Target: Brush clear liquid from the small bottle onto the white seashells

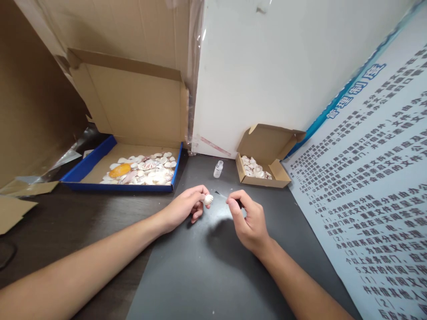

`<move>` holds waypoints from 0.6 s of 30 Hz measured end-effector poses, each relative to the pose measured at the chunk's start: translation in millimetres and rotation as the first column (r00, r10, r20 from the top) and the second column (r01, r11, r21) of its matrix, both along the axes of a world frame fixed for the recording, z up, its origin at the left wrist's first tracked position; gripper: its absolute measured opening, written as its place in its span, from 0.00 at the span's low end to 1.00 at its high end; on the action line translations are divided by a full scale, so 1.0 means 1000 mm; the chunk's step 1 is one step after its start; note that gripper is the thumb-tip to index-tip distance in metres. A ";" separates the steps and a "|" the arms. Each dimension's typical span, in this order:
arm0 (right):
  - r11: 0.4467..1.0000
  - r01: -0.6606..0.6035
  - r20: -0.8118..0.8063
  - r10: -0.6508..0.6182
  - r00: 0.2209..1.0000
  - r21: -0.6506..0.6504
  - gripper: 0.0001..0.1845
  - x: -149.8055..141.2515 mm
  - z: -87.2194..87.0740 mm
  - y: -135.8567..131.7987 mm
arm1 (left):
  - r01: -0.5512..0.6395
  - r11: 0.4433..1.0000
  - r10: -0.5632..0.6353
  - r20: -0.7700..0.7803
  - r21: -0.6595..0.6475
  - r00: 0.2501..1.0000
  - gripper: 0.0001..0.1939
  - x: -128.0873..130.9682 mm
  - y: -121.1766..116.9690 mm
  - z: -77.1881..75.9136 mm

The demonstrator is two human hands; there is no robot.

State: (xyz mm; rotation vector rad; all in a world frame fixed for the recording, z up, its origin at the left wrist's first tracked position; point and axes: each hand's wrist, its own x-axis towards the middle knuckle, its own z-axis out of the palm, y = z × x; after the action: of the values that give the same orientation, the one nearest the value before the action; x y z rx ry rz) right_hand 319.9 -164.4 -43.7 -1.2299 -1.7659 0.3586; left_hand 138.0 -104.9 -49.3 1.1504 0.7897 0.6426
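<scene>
Between the thumb and fingers of my left hand is a small white ribbed seashell. My right hand pinches a small brush by its dark cap end, mostly hidden in the fingers. The brush's thin clear stem and dark tip point left towards the shell, with a short gap between them. Just beyond both hands an uncapped clear glass bottle stands upright on the dark grey mat.
At the back left an open blue-edged cardboard box holds many shells and an orange oval piece. A smaller open box with shells stands at the back right. A white panel rises behind, and a printed sheet runs along the right.
</scene>
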 end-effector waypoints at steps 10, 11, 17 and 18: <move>0.999 0.005 0.044 -0.003 0.999 -0.054 0.12 0.000 -0.003 0.003 | -0.021 1.000 0.021 0.023 0.012 1.000 0.08 0.000 0.003 -0.006; 0.999 -0.015 0.030 0.016 0.999 -0.041 0.12 0.000 -0.003 0.003 | -0.023 1.000 0.023 0.023 0.013 0.999 0.07 0.000 0.003 -0.005; 0.996 -0.074 0.039 0.076 0.996 -0.053 0.11 0.000 -0.005 0.003 | -0.053 0.999 0.053 0.041 -0.006 0.998 0.06 0.002 0.002 0.000; 0.998 -0.042 0.042 0.045 0.998 -0.052 0.11 0.001 -0.005 0.003 | -0.048 0.999 0.048 0.037 -0.010 0.998 0.06 0.002 0.002 0.000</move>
State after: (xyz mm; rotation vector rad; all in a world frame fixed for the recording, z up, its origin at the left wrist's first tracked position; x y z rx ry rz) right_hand 320.8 -160.9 -48.7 -1.2450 -1.8327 0.4077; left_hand 139.6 -103.2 -49.1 1.1111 0.7901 0.6976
